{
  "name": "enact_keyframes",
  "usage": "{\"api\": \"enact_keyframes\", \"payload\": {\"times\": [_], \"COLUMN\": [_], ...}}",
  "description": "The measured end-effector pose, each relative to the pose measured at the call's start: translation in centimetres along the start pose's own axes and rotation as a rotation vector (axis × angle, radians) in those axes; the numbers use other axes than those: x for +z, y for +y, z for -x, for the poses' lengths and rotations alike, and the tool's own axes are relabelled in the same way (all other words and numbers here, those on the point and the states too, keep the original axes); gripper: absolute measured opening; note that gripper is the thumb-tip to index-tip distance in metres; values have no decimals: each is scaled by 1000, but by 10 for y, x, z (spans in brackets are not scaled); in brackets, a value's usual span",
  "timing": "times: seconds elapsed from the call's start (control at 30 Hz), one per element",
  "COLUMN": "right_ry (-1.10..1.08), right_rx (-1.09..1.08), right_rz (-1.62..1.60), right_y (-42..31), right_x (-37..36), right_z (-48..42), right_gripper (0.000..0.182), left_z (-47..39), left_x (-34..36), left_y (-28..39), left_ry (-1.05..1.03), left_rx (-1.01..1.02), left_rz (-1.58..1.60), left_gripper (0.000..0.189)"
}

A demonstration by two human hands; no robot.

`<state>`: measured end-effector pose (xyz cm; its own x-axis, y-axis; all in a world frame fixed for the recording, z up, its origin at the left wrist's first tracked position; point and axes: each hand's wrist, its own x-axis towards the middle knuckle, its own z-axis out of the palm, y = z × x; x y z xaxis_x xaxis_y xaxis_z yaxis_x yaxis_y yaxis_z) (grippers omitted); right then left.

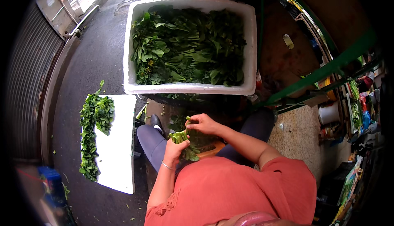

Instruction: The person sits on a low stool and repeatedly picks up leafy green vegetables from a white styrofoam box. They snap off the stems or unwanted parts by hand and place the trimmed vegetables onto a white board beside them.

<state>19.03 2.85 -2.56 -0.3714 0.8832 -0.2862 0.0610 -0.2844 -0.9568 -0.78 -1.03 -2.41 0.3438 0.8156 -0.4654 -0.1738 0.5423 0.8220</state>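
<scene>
My left hand (pixel 176 149) is closed around a bunch of leafy green vegetable stems (pixel 179 137), their cut ends up and leaves hanging below. Just to the right and above it, my right hand (pixel 201 124) pinches one green stem (pixel 188 119) between thumb and fingers. In front of me a white foam box (pixel 190 89) holds many leafy greens (pixel 190 47), some with yellow flowers. At the left, bundles of greens (pixel 89 139) lie in a row along the far left side of a white foam board (pixel 117 152), with one more bundle (pixel 104 115) beside them.
A ribbed metal shutter (pixel 27 84) stands left of the dark paving. Blue crates (pixel 52 186) are at lower left. A green metal bar (pixel 323 72) slants across the right, near a white bucket (pixel 328 113) and stalls. Something orange (pixel 212 150) lies between my legs. Plant scraps dot the ground.
</scene>
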Motion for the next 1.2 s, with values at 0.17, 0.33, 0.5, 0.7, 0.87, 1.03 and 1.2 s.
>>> {"api": "enact_keyframes", "payload": {"times": [0.17, 0.33, 0.5, 0.7, 0.87, 1.03, 1.2], "right_ry": [-270, -257, -289, 533, 810, 875, 912], "right_rx": [-36, 25, -50, -391, 121, 40, -107], "right_rz": [344, 259, 454, 617, 1176, 1433, 1368], "right_y": [-15, -34, -51, -96, -86, -55, -44], "right_x": [-16, -4, 5, -60, -139, -149, -157], "right_z": [-10, -14, -32, -141, -209, -225, -212], "right_gripper": [23, 20, 17, 12, 17, 27, 22], "left_z": [-2, -13, -10, -17, -21, -18, -21], "left_x": [-11, -16, -15, -29, -31, -29, -23], "left_y": [6, -15, -3, -6, 4, 8, 14], "left_ry": [-41, -121, -151, -80, -100, -136, -115], "left_rx": [15, -40, -5, -33, -24, 45, 54], "left_rz": [7, 160, 251, 395, 494, 674, 656], "left_gripper": [33, 28, 39, 52, 54, 55, 58]}}
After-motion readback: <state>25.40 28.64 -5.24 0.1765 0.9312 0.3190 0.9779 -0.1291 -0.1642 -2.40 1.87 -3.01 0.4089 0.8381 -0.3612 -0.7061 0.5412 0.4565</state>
